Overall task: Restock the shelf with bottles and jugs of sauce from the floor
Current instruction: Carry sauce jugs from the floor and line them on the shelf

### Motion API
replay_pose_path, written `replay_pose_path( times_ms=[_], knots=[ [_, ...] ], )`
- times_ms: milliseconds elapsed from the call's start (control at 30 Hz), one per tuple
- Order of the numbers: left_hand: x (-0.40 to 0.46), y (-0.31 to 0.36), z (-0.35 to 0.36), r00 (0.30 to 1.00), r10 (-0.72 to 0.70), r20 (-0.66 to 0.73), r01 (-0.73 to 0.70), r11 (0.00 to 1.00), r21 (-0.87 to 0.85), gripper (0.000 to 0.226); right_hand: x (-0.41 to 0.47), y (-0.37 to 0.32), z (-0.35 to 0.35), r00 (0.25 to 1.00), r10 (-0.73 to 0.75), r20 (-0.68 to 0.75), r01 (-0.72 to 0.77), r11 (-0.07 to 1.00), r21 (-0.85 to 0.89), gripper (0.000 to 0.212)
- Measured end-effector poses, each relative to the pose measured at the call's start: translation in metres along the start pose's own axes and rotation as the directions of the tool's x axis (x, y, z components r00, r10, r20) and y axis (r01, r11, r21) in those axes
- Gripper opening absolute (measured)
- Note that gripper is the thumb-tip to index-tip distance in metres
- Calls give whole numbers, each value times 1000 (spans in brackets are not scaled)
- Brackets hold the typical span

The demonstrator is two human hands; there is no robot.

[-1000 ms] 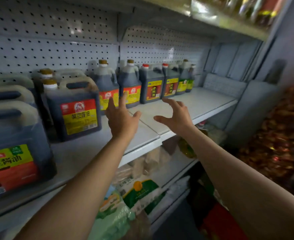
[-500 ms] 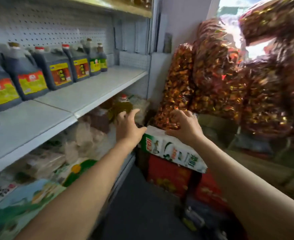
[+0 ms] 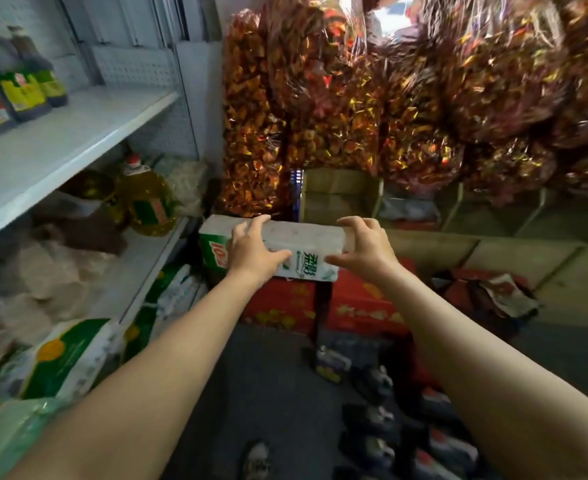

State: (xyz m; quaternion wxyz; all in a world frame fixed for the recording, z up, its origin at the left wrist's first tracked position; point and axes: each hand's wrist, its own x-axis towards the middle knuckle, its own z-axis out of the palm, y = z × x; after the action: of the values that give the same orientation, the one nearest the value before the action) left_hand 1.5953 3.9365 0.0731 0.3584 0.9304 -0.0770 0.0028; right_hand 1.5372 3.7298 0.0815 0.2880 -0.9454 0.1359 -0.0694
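While both hands [image 3: 251, 251] hover open, glossy rectangular white-green pack [image 3: 303, 237], crinkly foil bags [image 3: 424, 98]

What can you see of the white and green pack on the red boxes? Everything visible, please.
The white and green pack is a long, soft-looking block in a printed wrapper: white top, green side with red lettering at its left end. It lies flat, slightly skewed, on the red boxes, in front of the bags of wrapped sweets. The left hand rests on its near left part, fingers over the top. The right hand is at its right end, fingers curled; contact is unclear.
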Motion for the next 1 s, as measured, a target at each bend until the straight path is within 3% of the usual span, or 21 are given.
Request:
replay_pose_path(
  times_ms=[367, 700, 1000],
  knots=[
    [115, -14, 109, 964, 14, 264, -21, 1000, 23, 80, 82, 76, 44, 966, 260, -9, -260, 966, -4, 80],
    [169, -50, 231, 844, 9, 536, -53, 996, 67, 80, 112, 175, 129, 863, 498, 82, -502, 864, 34, 80],
    [146, -147, 362, 699, -182, 692, 169, 982, 87, 78, 76, 299, 253, 711, 668, 220, -697, 711, 92, 73]
  ],
)
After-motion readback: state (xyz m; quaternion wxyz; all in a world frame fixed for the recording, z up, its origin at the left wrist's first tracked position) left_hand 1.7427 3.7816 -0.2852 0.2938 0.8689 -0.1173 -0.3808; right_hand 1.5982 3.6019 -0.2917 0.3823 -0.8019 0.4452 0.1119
